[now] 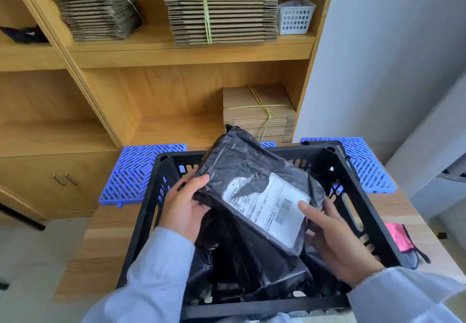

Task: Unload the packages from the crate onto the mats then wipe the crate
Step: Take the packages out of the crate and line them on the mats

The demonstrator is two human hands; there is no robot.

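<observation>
Black package (pixel 254 191) lifted above crate (pixel 358 196), gripped at its edges by left hand (pixel 184 209) and right hand (pixel 335 239); more bags below; blue mats (pixel 131 171) behind, on table (pixel 100 247).

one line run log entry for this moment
step: unloading | hands: left hand and right hand grip labelled package above crate | more packages inside | mats behind crate

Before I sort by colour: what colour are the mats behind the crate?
Blue mats, clearest in the head view.
</observation>
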